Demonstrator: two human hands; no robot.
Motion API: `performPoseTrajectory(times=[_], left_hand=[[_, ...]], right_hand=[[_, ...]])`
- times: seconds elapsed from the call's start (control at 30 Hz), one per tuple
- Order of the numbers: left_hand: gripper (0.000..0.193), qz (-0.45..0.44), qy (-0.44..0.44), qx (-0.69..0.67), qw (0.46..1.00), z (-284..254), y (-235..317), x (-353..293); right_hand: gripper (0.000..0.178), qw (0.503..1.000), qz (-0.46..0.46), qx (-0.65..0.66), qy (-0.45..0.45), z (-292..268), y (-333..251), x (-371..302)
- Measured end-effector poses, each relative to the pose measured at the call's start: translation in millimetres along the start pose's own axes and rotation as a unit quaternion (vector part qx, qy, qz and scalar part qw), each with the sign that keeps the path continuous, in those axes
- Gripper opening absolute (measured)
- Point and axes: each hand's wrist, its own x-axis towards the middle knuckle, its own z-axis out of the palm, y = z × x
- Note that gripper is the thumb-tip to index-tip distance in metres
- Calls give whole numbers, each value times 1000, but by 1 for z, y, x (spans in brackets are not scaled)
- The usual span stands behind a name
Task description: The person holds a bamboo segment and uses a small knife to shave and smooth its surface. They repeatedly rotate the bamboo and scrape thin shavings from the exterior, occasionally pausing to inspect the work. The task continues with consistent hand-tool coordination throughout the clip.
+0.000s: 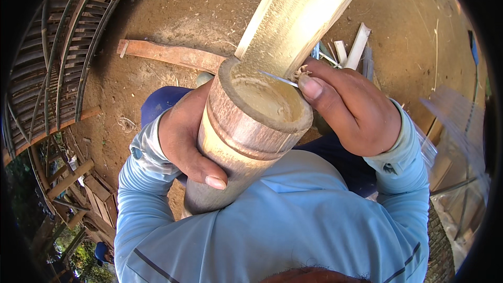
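Observation:
A thick bamboo tube [243, 139] leans against the front of my blue shirt, its far part cut away into a pale open trough [301, 18] that points away from me. My left hand [183, 133] is wrapped round the tube's left side, thumb on top. Closed in a pinch, my right hand [359, 107] is at the right of the rim. From its fingertips a thin, pointed blade [277, 78] reaches over the tube's hollow; any handle is hidden in the hand. Curled shavings [301, 72] cling by the fingers.
A flat reddish-brown strip [173, 55] lies on the bare earth ahead. Pale offcuts [359, 46] are scattered beyond my right hand. Clear plastic sheeting [456, 126] is at the right, and a slatted bamboo structure [65, 47] stands at the left.

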Motion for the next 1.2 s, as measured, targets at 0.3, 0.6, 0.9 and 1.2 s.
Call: performPoseTrajectory(times=[0.3, 0.6, 0.9, 1.2], left_hand=[[121, -37, 17, 1, 999, 4, 5, 0], [120, 47, -68, -75, 994, -5, -12, 2], [121, 28, -14, -28, 999, -5, -5, -3], [120, 39, -48, -8, 998, -10, -5, -1]], right_hand=[[33, 999, 6, 38, 4, 5, 2, 2], [53, 960, 69, 273, -2, 9, 11, 1], [35, 956, 136, 252, 59, 6, 7, 11], [19, 952, 94, 268, 117, 26, 11, 13]])
